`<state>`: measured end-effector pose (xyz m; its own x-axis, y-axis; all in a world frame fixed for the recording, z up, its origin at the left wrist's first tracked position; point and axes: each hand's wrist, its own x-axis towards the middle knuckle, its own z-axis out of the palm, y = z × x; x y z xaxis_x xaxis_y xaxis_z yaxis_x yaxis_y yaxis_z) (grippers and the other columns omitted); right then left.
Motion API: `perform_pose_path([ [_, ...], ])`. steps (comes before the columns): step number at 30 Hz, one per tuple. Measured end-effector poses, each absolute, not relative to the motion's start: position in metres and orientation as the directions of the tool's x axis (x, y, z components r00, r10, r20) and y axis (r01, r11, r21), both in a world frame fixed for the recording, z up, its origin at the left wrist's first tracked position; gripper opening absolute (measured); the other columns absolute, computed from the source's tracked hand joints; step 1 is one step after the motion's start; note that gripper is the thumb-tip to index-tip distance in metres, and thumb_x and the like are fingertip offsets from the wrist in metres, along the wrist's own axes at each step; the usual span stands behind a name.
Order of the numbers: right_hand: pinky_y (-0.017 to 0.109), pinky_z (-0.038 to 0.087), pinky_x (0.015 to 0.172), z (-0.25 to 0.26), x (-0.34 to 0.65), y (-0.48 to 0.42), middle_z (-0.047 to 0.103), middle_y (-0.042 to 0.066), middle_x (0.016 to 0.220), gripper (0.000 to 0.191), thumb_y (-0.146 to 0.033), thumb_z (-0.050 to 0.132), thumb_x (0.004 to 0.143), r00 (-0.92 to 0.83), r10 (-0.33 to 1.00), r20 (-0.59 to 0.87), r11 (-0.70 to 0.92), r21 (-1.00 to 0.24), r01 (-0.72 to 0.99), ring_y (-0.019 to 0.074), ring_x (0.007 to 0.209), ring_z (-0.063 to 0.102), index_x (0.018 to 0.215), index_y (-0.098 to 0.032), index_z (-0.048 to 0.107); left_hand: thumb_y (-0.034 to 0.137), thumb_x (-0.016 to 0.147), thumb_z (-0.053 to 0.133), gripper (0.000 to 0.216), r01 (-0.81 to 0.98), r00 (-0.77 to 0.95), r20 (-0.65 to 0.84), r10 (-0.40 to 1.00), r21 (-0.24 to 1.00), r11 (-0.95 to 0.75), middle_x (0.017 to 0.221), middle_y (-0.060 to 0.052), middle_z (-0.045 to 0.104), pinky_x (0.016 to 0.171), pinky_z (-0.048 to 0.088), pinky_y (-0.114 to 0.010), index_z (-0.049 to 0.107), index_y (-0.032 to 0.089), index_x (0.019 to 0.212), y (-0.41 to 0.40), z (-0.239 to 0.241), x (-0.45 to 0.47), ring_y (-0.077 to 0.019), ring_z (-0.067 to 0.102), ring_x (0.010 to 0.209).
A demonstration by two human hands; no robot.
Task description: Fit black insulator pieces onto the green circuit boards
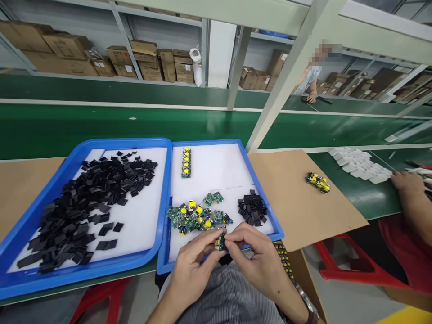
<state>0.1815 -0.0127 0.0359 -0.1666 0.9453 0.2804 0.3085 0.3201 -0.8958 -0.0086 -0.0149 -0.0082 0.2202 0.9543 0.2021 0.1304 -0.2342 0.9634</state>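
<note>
Above the near edge of the right-hand blue tray (262,189), a small green circuit board (221,243) with a yellow part is pinched between both hands. My left hand (194,261) grips its left side with thumb and fingers. On the board's right side, my right hand (251,252) closes thumb and fingertips; whether a second small piece is there I cannot tell. Just beyond the hands lies a heap of circuit boards (192,220) with yellow parts. To its right sits a small pile of black pads (252,208). A row of yellow-topped boards (186,163) stands farther back.
The left blue tray (165,193) holds many black pads (101,193). More boards (317,182) rest on the brown cardboard (286,193). White plastic pieces (359,164) lie near another person's hand (408,182). A slanted post (286,76) rises behind the trays.
</note>
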Motion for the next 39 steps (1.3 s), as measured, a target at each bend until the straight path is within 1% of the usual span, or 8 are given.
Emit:
perform_pose_path([
  [5,0.030,0.055,0.068,0.033,0.185,-0.013,0.069,0.003,0.087,0.016,-0.013,0.061,0.099,-0.187,0.942,0.278,0.327,-0.885,0.331,0.0177,0.078,0.067,0.102,-0.023,0.073,0.008,0.095,0.067,0.055,0.283,0.269,0.363,0.892,0.856,-0.433,0.135,-0.005,0.074,0.108,0.060,-0.037,0.063,0.033,0.144,-0.016,-0.005,-0.009,-0.0216,0.072,0.124],
  [9,0.031,0.057,0.069,0.032,0.191,-0.009,0.070,0.004,0.087,0.016,-0.015,0.062,0.100,-0.216,0.936,0.280,0.335,-0.897,0.289,0.0182,0.079,0.068,0.104,-0.023,0.076,0.007,0.096,0.065,0.058,0.322,0.286,0.410,0.866,0.810,-0.490,0.138,-0.008,0.072,0.108,0.060,-0.039,0.059,0.030,0.148,-0.017,-0.001,-0.007,-0.0235,0.071,0.125],
  [16,0.030,0.064,0.069,0.028,0.194,-0.007,0.074,0.004,0.089,0.015,-0.021,0.070,0.096,-0.146,0.987,0.071,0.085,-0.992,0.093,0.0166,0.075,0.072,0.109,-0.023,0.079,0.016,0.094,0.071,0.047,0.276,0.234,0.216,0.948,0.920,-0.278,0.125,-0.005,0.079,0.097,0.066,-0.035,0.066,0.032,0.138,-0.013,0.003,-0.002,-0.0216,0.078,0.110],
  [20,0.029,0.063,0.070,0.031,0.194,-0.006,0.074,0.004,0.089,0.010,-0.019,0.069,0.095,-0.150,0.985,0.085,0.100,-0.990,0.094,0.0169,0.078,0.072,0.099,-0.022,0.078,0.016,0.092,0.073,0.039,0.215,0.207,0.132,0.969,0.961,-0.176,0.119,-0.004,0.080,0.094,0.067,-0.033,0.070,0.029,0.129,-0.013,0.004,0.000,-0.0214,0.080,0.105],
  [26,0.026,0.055,0.069,0.037,0.198,-0.005,0.071,0.001,0.087,0.015,-0.013,0.064,0.097,-0.187,0.973,0.135,0.182,-0.948,0.260,0.0149,0.078,0.066,0.094,-0.023,0.074,0.013,0.090,0.076,0.042,0.251,0.196,0.268,0.943,0.916,-0.313,0.118,-0.004,0.081,0.094,0.067,-0.031,0.073,0.030,0.128,-0.011,0.006,0.004,-0.0210,0.079,0.105],
  [34,0.028,0.052,0.072,0.042,0.195,-0.005,0.068,0.002,0.087,0.016,-0.012,0.058,0.100,-0.231,0.952,0.203,0.270,-0.911,0.311,0.0157,0.079,0.063,0.097,-0.022,0.071,0.003,0.093,0.067,0.052,0.376,0.267,0.466,0.844,0.756,-0.536,0.132,-0.008,0.074,0.105,0.062,-0.038,0.065,0.026,0.140,-0.015,0.004,0.002,-0.0227,0.072,0.120],
  [37,0.029,0.055,0.072,0.034,0.195,-0.002,0.069,0.003,0.088,0.015,-0.015,0.061,0.100,-0.220,0.964,0.152,0.204,-0.950,0.235,0.0165,0.079,0.065,0.096,-0.022,0.074,0.003,0.093,0.066,0.051,0.390,0.276,0.461,0.844,0.749,-0.536,0.131,-0.009,0.073,0.105,0.062,-0.038,0.063,0.024,0.140,-0.015,0.008,0.004,-0.0220,0.071,0.120],
  [39,0.029,0.058,0.069,0.026,0.196,-0.001,0.070,0.003,0.089,0.010,-0.021,0.067,0.098,-0.198,0.979,0.041,0.057,-0.996,0.073,0.0157,0.075,0.066,0.097,-0.024,0.077,0.006,0.093,0.068,0.049,0.378,0.275,0.412,0.869,0.784,-0.492,0.127,-0.008,0.073,0.103,0.062,-0.036,0.063,0.024,0.139,-0.014,0.013,0.005,-0.0209,0.071,0.117],
])
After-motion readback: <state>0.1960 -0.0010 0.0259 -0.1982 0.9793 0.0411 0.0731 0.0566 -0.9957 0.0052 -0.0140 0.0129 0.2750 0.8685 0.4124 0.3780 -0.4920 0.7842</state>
